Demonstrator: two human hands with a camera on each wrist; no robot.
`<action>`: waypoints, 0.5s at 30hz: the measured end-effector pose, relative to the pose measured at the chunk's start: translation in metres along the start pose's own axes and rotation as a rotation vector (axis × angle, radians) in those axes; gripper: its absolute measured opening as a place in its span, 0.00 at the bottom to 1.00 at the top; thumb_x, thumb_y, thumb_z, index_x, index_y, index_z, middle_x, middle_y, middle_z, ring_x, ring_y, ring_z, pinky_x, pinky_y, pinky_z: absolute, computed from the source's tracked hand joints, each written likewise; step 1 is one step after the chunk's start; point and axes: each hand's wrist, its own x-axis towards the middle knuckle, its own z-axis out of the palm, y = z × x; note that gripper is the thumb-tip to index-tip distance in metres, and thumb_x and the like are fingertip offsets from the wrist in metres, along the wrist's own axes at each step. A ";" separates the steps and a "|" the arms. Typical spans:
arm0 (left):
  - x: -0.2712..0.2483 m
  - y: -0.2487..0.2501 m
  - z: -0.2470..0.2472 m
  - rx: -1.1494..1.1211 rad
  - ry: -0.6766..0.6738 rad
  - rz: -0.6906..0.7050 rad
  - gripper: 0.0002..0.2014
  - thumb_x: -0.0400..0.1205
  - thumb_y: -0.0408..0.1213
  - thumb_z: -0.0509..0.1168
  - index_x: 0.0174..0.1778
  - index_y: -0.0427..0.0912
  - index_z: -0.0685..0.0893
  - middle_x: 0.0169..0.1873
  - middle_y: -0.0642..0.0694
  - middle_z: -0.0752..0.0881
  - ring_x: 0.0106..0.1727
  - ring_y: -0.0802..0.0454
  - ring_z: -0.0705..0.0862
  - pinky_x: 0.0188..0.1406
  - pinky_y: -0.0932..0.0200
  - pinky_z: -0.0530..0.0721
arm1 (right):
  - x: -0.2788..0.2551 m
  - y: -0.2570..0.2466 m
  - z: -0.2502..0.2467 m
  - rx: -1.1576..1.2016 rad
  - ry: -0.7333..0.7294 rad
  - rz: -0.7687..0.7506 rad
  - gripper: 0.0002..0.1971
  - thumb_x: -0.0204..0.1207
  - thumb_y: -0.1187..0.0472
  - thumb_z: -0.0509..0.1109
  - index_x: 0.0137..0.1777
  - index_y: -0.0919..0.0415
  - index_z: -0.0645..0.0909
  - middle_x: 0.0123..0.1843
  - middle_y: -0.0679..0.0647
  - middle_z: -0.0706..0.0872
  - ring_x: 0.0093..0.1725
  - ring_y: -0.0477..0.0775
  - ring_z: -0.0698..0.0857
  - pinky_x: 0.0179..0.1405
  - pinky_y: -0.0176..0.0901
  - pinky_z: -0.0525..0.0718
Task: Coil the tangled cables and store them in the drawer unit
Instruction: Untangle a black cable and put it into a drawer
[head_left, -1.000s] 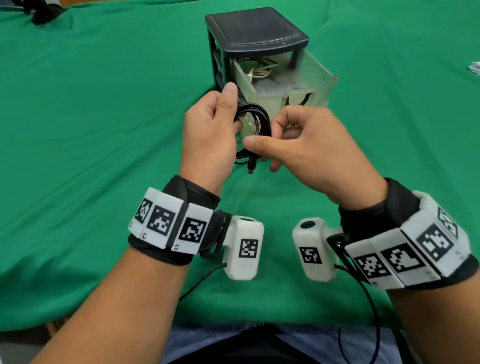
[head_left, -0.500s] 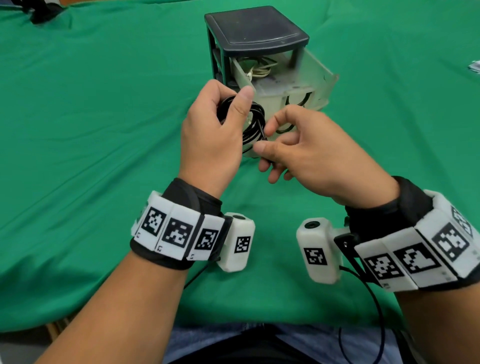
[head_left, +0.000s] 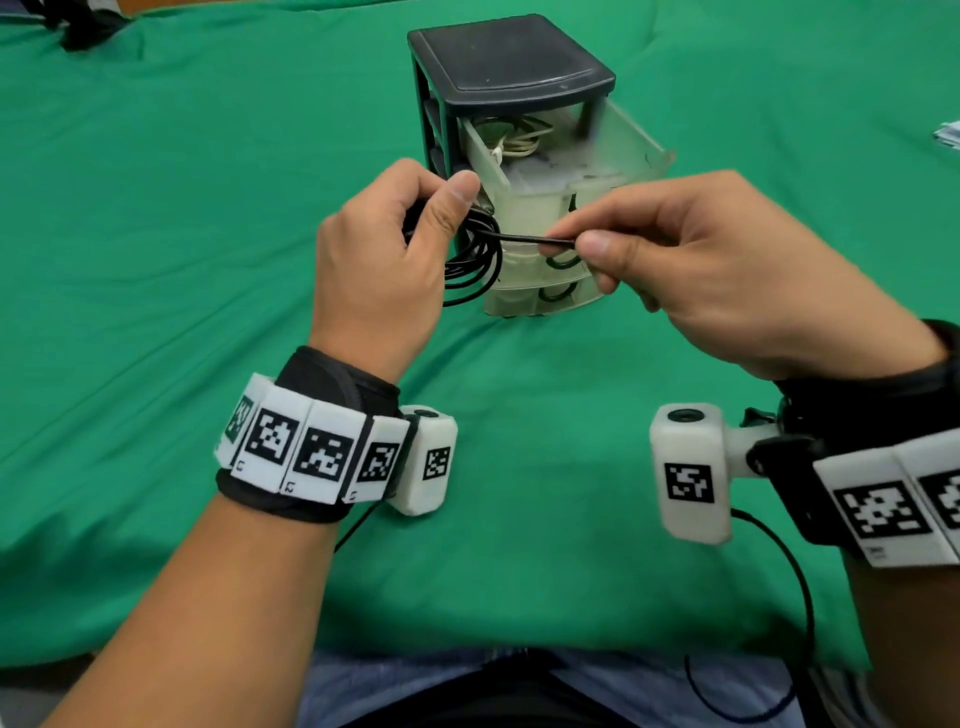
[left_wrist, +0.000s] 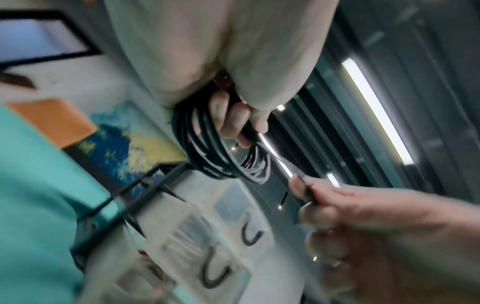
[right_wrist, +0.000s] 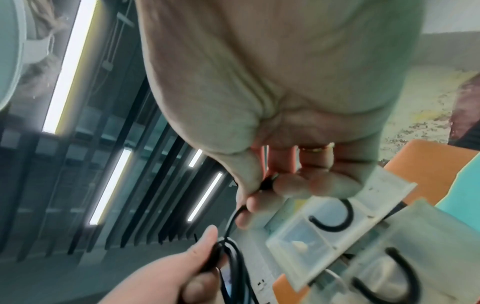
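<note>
My left hand (head_left: 400, 244) grips a coil of black cable (head_left: 475, 262) in front of the drawer unit (head_left: 511, 67). The coil's loops (left_wrist: 207, 152) hang below its curled fingers. My right hand (head_left: 587, 244) pinches the cable's free end (head_left: 535, 238) between thumb and forefinger, and that end runs taut from the coil to the right. In the right wrist view the black end (right_wrist: 267, 182) sits at the fingertips. The unit's top drawer (head_left: 613, 156) stands pulled out, with a coiled white cable (head_left: 514, 140) inside.
A green cloth (head_left: 182, 234) covers the table. The unit has a dark frame and translucent drawers with black U-shaped handles (head_left: 558, 293). A dark object (head_left: 78, 23) lies at the far left corner, and something pale (head_left: 948, 137) at the right edge.
My right hand has pulled the cable's free end out to the right, away from the coil. My left hand still holds the coil and has shifted slightly toward the drawer unit.
</note>
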 end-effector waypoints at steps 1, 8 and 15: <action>0.001 -0.001 0.002 -0.030 -0.010 -0.037 0.16 0.85 0.51 0.62 0.32 0.51 0.74 0.23 0.54 0.71 0.27 0.60 0.68 0.29 0.60 0.67 | 0.001 0.002 0.001 -0.002 0.028 -0.001 0.10 0.84 0.64 0.67 0.55 0.53 0.89 0.32 0.48 0.82 0.24 0.34 0.73 0.26 0.22 0.69; -0.001 0.006 0.012 -0.582 -0.130 -0.378 0.26 0.88 0.42 0.60 0.19 0.51 0.74 0.16 0.61 0.65 0.22 0.57 0.59 0.24 0.54 0.54 | 0.009 0.021 0.018 -0.105 0.220 -0.016 0.08 0.83 0.60 0.70 0.50 0.44 0.86 0.47 0.47 0.81 0.37 0.28 0.77 0.44 0.17 0.70; -0.004 0.021 0.016 -0.760 -0.132 -0.431 0.18 0.90 0.37 0.56 0.32 0.45 0.68 0.19 0.55 0.65 0.21 0.58 0.60 0.30 0.50 0.53 | 0.016 0.026 0.043 0.043 0.248 0.047 0.10 0.83 0.63 0.69 0.48 0.46 0.87 0.37 0.41 0.85 0.38 0.40 0.81 0.49 0.42 0.84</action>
